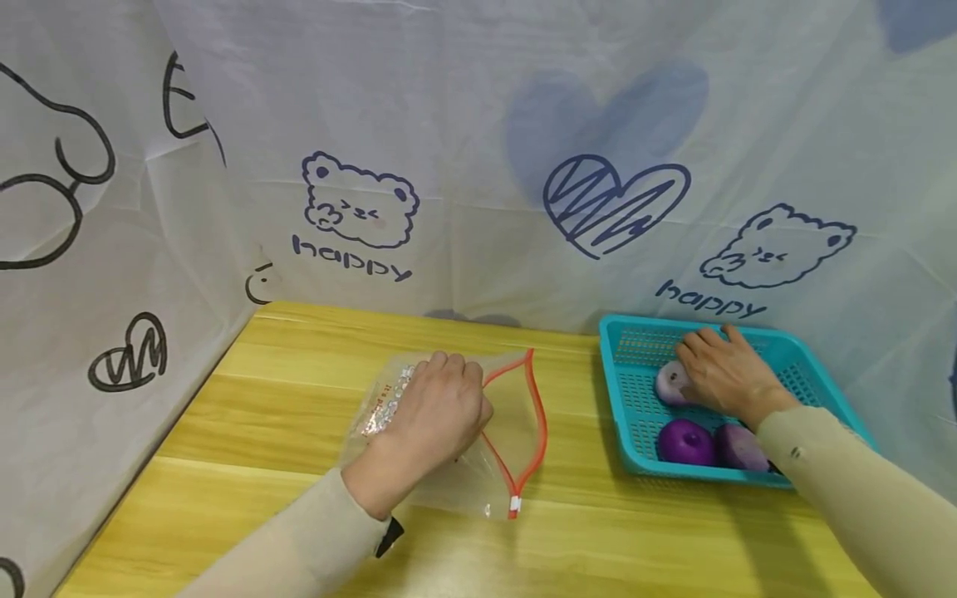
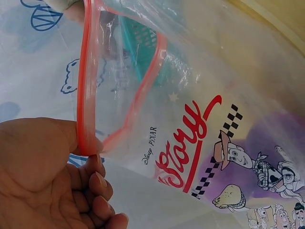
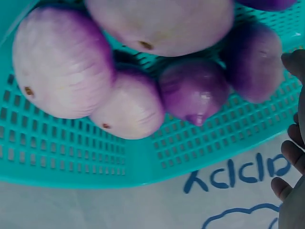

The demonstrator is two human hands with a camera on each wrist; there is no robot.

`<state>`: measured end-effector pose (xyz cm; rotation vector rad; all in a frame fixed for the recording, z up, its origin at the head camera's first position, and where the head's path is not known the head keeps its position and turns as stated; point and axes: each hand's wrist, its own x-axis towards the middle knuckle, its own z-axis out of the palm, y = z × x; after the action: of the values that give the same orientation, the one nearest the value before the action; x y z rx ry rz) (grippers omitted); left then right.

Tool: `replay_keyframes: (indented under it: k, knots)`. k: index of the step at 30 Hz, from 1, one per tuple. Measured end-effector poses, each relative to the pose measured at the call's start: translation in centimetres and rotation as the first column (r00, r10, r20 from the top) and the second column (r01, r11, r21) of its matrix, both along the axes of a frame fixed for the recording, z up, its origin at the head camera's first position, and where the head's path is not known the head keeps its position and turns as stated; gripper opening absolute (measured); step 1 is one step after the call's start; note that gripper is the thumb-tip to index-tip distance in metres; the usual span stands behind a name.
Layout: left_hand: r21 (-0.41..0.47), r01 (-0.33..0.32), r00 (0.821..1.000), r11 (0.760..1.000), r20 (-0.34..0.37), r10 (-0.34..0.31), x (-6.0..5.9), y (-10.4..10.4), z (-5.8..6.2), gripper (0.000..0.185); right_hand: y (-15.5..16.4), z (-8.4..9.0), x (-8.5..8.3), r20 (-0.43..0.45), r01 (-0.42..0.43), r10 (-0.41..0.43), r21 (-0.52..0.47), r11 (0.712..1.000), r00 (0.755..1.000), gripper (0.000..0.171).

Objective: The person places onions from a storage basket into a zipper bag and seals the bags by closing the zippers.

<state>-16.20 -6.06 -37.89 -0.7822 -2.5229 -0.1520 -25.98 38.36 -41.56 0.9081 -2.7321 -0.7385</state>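
Note:
My left hand point(image 1: 441, 407) pinches the red-edged mouth of a clear zip bag point(image 1: 508, 482) on the table. In the left wrist view, thumb and fingers hold the bag's red rim point(image 2: 86, 95), and the mouth gapes. Rounded purple shapes point(image 2: 276, 129) show behind the bag's cartoon print. Over the turquoise basket, my right hand point(image 1: 721, 370) reaches beside a pale purple onion point(image 1: 671, 384). The right wrist view shows that hand point(image 3: 295, 129) at the right edge, thumb and fingers spread, thumb near an onion point(image 3: 257, 62). Its grip is not seen closed on any onion.
The turquoise basket point(image 1: 624, 415) stands at the table's right, against the printed cloth point(image 1: 463, 224). It holds several onions, including a dark purple one point(image 1: 685, 443) and a paler one point(image 1: 738, 448) near the front rim. A white slider point(image 1: 515, 503) sits at the bag's front corner.

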Motion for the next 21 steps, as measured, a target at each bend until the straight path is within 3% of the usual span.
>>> replay_keyframes:
  k: [5, 11, 17, 21]
  knots:
    - [0.000, -0.001, 1.000, 1.000, 0.005, 0.001, 0.0, -0.1, -0.1, 0.022, 0.8, -0.9, -0.2, -0.007, -0.030, 0.030, 0.014, 0.999, 1.000, 0.067]
    - [-0.001, 0.004, 1.000, 1.000, -0.009, -0.004, 0.0, -0.1, -0.3, 0.021, 1.1, -1.8, -0.6, 0.013, -0.029, 0.030, -0.010, 1.000, 0.999, 0.056]
    - [-0.010, 0.005, 1.000, 1.000, 0.000, -0.005, -0.1, -0.1, -0.5, 0.020, 1.5, -2.4, -0.9, 0.001, -0.048, 0.048, 0.011, 0.999, 0.999, 0.075]
    - [-0.007, 0.006, 1.000, 1.000, -0.004, -0.006, -0.1, -0.2, -0.6, 0.019, 1.7, -2.6, -1.2, 0.008, -0.042, 0.042, -0.014, 0.999, 0.999, 0.074]
